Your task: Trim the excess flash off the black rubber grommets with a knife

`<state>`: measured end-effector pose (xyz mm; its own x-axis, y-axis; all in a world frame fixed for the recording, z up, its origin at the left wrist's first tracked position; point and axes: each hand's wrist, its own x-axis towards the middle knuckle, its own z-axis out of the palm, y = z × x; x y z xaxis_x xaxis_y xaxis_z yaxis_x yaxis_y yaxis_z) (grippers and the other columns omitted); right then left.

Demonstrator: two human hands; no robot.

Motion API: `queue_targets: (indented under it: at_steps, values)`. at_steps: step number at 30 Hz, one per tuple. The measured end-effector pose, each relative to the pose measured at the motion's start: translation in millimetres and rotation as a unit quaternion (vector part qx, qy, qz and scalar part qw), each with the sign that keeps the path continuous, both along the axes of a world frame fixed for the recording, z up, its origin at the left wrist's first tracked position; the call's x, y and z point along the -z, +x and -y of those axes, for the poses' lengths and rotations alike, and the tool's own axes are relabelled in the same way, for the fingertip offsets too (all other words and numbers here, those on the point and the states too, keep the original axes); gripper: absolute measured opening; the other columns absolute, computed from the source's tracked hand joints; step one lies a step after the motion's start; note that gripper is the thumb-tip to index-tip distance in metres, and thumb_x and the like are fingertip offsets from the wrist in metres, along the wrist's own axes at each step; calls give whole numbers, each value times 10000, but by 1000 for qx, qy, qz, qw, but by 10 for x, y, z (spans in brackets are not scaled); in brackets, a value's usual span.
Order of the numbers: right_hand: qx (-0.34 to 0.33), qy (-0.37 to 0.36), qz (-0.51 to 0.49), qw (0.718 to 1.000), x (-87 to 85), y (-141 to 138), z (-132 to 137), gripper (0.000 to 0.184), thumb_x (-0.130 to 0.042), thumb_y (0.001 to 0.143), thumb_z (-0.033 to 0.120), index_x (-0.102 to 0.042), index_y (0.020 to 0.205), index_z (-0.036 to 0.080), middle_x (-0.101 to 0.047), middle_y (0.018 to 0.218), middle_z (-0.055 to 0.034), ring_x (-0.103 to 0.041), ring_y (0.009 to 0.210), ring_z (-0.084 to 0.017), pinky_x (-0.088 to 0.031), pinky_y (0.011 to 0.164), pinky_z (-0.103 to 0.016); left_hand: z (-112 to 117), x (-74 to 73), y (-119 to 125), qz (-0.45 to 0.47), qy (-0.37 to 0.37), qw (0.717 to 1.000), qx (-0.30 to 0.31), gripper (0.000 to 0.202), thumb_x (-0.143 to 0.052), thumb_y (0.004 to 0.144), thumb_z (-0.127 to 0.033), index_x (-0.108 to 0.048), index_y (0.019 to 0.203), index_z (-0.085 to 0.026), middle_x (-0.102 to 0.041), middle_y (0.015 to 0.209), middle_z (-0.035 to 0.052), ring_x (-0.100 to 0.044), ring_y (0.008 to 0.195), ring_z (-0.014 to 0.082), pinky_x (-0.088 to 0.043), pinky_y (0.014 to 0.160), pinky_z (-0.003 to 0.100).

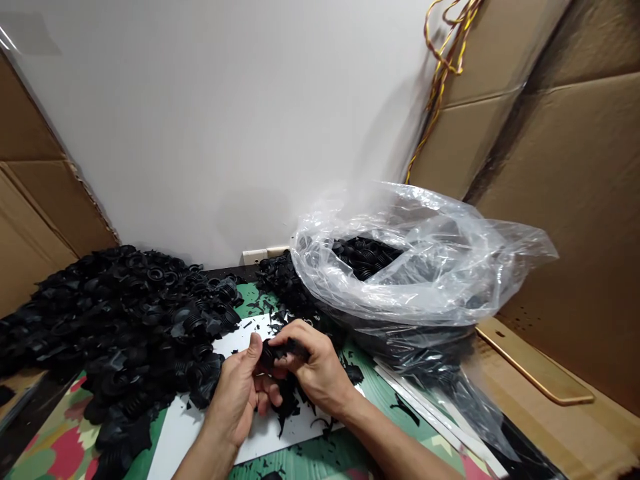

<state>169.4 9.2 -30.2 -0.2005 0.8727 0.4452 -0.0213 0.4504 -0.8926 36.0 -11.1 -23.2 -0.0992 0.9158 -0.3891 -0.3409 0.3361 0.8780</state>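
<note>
The left hand (237, 393) and right hand (315, 363) were closed on a black ribbed rubber boot (277, 352) at six o'clock, above a white board (195, 440) strewn with rubber trimmings (287, 408) on a green patterned mat (250, 300). A large heap of similar boots (125, 320) lay at nine o'clock; more filled a clear plastic bag (400, 260) at two o'clock, their condition undetermined. Cardboard sheets (565, 167) flanked the white wall (200, 133).

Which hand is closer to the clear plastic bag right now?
Right. The right hand is just in front of the lower left side of the clear plastic bag. The left hand is farther away, on the right hand's far side from the bag.
</note>
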Motion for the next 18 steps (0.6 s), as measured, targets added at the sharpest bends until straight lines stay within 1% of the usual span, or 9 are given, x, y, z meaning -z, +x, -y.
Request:
queue_targets:
  at_steps: [2, 3, 5, 6, 8, 10, 12, 15, 18]
  values:
    - [13, -67, -33, 997, 17, -1, -19, 130, -622, 678, 136, -682, 784, 183, -614, 730, -11, -580, 688, -161, -477, 638, -268, 4, 6, -1, -46, 16, 999, 24, 554, -633, 629, -672, -587, 723, -128, -602, 499, 17, -524, 292, 115, -247, 246, 153]
    - [16, -105, -49, 993, 28, 0, -28, 118, -637, 669, 162, -678, 778, 177, -612, 693, -3, -574, 655, -159, -475, 616, -267, 6, 7, -3, -71, 41, 996, 27, 534, -640, 645, -647, -600, 785, -134, -604, 513, 9, -528, 310, 113, -264, 256, 154]
    - [14, -165, -80, 983, 53, 5, -45, 133, -671, 637, 206, -682, 764, 167, -610, 638, 8, -559, 602, -152, -467, 579, -265, 9, 8, -7, -112, 109, 987, 28, 486, -730, 629, -522, -617, 929, -156, -642, 621, 9, -558, 392, 109, -327, 303, 160]
    - [11, -180, -91, 979, 65, 9, -53, 147, -685, 623, 226, -687, 756, 163, -616, 630, 7, -555, 594, -152, -465, 574, -267, 10, 7, -9, -125, 138, 982, 32, 483, -772, 608, -442, -623, 976, -168, -658, 693, 13, -567, 437, 103, -356, 336, 164]
    - [1, -189, -106, 976, 79, 24, -66, 177, -700, 625, 276, -699, 755, 157, -632, 642, -3, -562, 609, -160, -464, 585, -274, 10, 7, -13, -142, 172, 974, 42, 453, -799, 582, -307, -651, 989, -174, -659, 742, 2, -548, 484, 85, -380, 393, 167]
    - [-1, -177, -103, 979, 77, 46, -72, 201, -690, 663, 316, -705, 784, 156, -642, 682, -14, -573, 648, -169, -465, 612, -281, 7, 14, -16, -161, 178, 970, 40, 380, -778, 587, -235, -685, 947, -155, -604, 603, -38, -474, 451, 64, -364, 418, 169]
    - [10, -147, -91, 985, 59, 70, -68, 213, -677, 698, 321, -701, 842, 165, -643, 759, -23, -580, 697, -174, -464, 634, -281, 2, 26, -15, -185, 180, 966, 19, 371, -765, 570, -202, -704, 931, -143, -504, 477, -80, -414, 425, 62, -343, 421, 177]
    - [26, -69, -53, 996, 23, 82, -41, 193, -679, 700, 257, -692, 880, 188, -626, 890, -40, -583, 789, -184, -461, 688, -284, -4, 36, -5, -209, 184, 961, 4, 373, -770, 538, -207, -721, 901, -141, -468, 466, -86, -395, 434, 71, -332, 423, 194]
    - [42, -6, -7, 999, 17, 52, -13, 40, -647, 710, 194, -673, 741, 188, -607, 804, -31, -574, 747, -170, -445, 692, -277, 0, 30, 7, -202, 178, 963, 17, 368, -755, 540, -219, -711, 900, -161, -531, 525, -63, -444, 460, 94, -357, 436, 211]
